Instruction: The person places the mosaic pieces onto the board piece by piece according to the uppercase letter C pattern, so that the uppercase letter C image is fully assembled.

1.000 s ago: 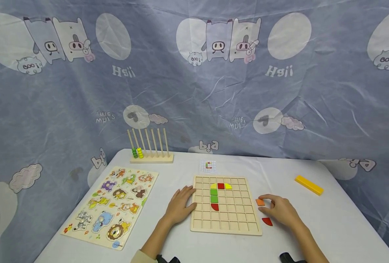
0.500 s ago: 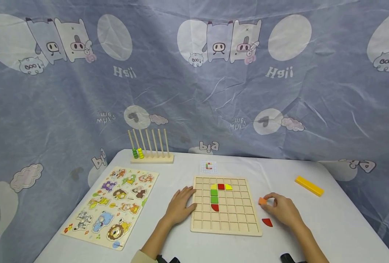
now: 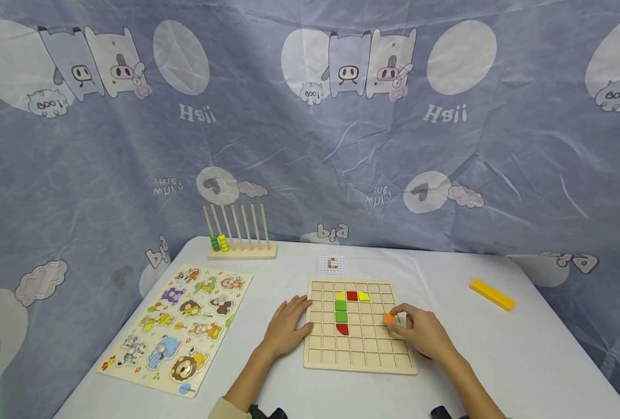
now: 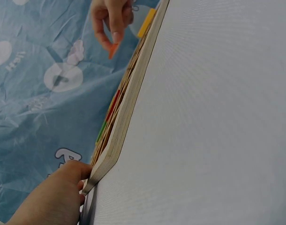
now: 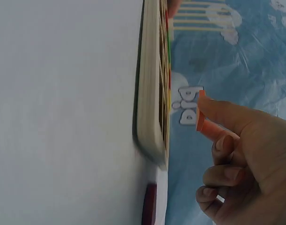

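My right hand (image 3: 424, 333) pinches an orange square tile (image 3: 389, 318) between thumb and fingertip, held above the right part of a wooden grid board (image 3: 362, 361). The right wrist view shows the orange tile (image 5: 200, 111) raised off the board. My left hand (image 3: 287, 327) rests at the board's left edge, thumb and fingers touching the rim. Set in the grid are a red square (image 3: 352, 296) between two yellow pieces, green squares (image 3: 341, 311) below on the left, and a red quarter-round piece (image 3: 343, 329). Another red piece (image 5: 149, 204) lies on the table right of the board, mostly covered by my right hand in the head view.
A small pattern card (image 3: 333, 265) lies behind the board. At the left is an animal puzzle board (image 3: 212, 343), with a peg stand (image 3: 243, 254) holding green and yellow beads behind it. A yellow bar (image 3: 492, 295) lies at the right.
My right hand has lifted the orange tile from the table and carried it left over the board. The left hand has stayed at the board's edge.
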A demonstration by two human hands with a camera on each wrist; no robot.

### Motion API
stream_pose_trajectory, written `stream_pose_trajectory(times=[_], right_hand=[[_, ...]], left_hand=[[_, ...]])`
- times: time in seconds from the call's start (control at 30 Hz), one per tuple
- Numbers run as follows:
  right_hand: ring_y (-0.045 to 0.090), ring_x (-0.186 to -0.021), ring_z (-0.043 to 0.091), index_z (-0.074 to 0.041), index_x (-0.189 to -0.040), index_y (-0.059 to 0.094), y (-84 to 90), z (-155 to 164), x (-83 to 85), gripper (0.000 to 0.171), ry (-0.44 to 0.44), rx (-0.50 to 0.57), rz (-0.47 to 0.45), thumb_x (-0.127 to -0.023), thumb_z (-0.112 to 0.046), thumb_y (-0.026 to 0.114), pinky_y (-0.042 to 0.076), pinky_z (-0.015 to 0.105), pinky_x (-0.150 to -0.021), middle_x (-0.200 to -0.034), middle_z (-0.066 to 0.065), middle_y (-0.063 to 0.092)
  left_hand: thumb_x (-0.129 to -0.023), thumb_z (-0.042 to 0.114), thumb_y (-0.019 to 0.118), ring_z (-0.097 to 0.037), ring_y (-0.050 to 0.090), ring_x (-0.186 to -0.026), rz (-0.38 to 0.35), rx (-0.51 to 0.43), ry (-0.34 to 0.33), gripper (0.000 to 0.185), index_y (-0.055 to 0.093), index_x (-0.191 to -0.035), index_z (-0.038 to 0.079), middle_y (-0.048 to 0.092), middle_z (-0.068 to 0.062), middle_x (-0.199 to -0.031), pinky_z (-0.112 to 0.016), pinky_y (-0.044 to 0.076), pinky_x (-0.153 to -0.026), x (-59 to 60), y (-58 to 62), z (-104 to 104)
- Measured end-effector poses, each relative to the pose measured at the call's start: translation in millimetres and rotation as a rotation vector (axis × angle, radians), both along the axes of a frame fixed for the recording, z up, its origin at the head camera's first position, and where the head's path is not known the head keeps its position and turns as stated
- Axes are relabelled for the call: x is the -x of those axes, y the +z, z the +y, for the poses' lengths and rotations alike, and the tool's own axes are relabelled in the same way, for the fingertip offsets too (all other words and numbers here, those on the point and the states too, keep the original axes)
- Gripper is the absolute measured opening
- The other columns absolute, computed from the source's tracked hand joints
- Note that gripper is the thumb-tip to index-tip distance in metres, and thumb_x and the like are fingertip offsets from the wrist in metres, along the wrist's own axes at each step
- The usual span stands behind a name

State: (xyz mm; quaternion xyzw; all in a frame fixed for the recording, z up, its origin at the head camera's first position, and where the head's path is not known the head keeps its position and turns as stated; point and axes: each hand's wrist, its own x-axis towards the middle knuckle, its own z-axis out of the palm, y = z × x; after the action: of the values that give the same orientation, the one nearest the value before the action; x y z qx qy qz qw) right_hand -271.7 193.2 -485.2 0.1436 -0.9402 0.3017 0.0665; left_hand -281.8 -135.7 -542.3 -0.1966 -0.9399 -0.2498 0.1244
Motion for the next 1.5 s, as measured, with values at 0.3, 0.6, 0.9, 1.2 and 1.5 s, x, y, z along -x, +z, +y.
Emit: stream_pose_trajectory(times=[0.3, 0.6, 0.9, 1.2, 1.5], right_hand=[[0.031, -0.039, 0.003, -0.019, -0.099, 0.065, -7.4, -31.1, -2.4, 0.030, 0.112, 0.072, -0.012, -0.075, -0.035, 0.075, 0.028, 0.018, -0.036, -0.050, -0.007, 0.041], [0.029, -0.040, 0.001, -0.020, -0.097, 0.066, -22.2, -44.8, 1.4, 0.026, 0.180, 0.102, -0.030, -0.076, -0.032, 0.075, 0.028, 0.017, -0.038, -0.049, -0.008, 0.039], [0.033, -0.041, 0.002, -0.022, -0.097, 0.067, -25.4, -48.4, 2.3, 0.025, 0.177, 0.054, -0.008, -0.076, -0.033, 0.074, 0.029, 0.019, -0.039, -0.049, -0.010, 0.040], [0.035, -0.044, 0.004, -0.026, -0.097, 0.068, -24.7, -53.8, 1.3, 0.025, 0.143, 0.020, 0.002, -0.075, -0.035, 0.074, 0.030, 0.021, -0.043, -0.050, -0.010, 0.040], [0.035, -0.044, 0.004, -0.024, -0.099, 0.068, -24.3, -56.6, 1.2, 0.027, 0.145, 0.021, 0.011, -0.076, -0.037, 0.073, 0.031, 0.021, -0.041, -0.050, -0.010, 0.041]], left_hand=[[-0.089, 0.037, 0.053, -0.026, 0.028, -0.134, -0.009, -0.014, 0.001, 0.054, 0.045, -0.136, 0.012, 0.039, -0.006, -0.143, -0.047, 0.017, -0.110, -0.2, 2.1, 0.4], [-0.089, 0.039, 0.051, -0.024, 0.027, -0.135, -0.019, -0.005, 0.004, 0.054, 0.044, -0.137, 0.015, 0.039, -0.004, -0.143, -0.046, 0.016, -0.110, -0.1, -1.9, 1.0], [-0.089, 0.038, 0.051, -0.024, 0.027, -0.135, -0.012, -0.001, 0.005, 0.054, 0.044, -0.137, 0.014, 0.038, -0.005, -0.143, -0.045, 0.016, -0.110, -0.2, -1.0, 0.5], [-0.089, 0.039, 0.052, -0.023, 0.027, -0.135, -0.020, -0.003, 0.006, 0.055, 0.044, -0.137, 0.014, 0.038, -0.004, -0.144, -0.045, 0.015, -0.111, -0.7, -0.6, 0.3], [-0.089, 0.038, 0.052, -0.024, 0.026, -0.135, -0.020, -0.006, 0.004, 0.054, 0.044, -0.137, 0.014, 0.038, -0.004, -0.144, -0.045, 0.015, -0.111, 0.3, -2.7, 0.5]])
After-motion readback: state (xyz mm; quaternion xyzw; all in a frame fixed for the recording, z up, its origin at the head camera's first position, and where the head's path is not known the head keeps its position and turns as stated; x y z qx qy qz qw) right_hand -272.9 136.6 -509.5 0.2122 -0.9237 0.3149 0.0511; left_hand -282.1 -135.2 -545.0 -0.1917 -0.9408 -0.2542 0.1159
